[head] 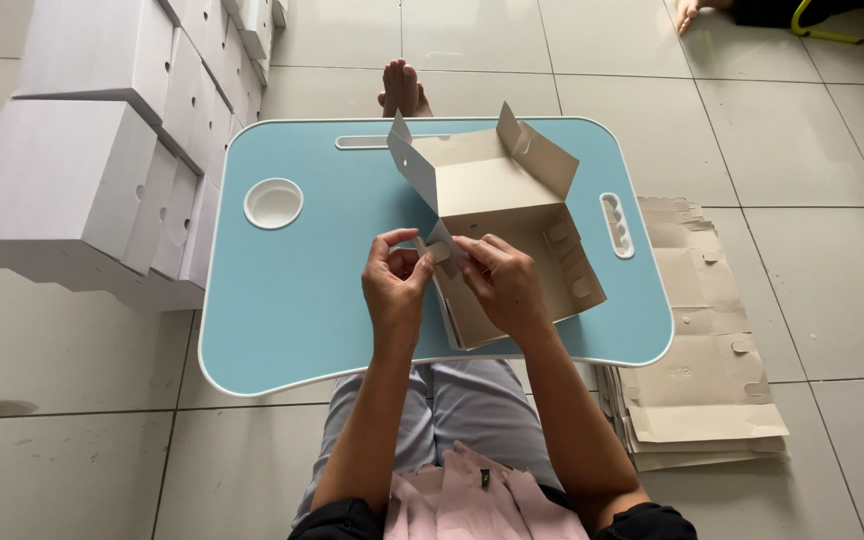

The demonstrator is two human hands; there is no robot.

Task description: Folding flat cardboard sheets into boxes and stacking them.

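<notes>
At frame centre, on the light-blue rounded worktop (282, 300), both hands, left hand (397, 285) and right hand (504, 283), pinch a small flap of the half-folded grey-brown cardboard box (497, 190); folding seems underway, tucking that flap needs a steady press

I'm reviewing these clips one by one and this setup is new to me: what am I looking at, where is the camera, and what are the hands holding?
There is no machine: a seated person works bare-handed, filmed by a head-worn camera looking down. The left hand and right hand together pinch a small flap of a half-folded cardboard box on a light blue lap table. Finished white boxes are stacked on the floor at left; flat cardboard blanks lie at right.
</notes>
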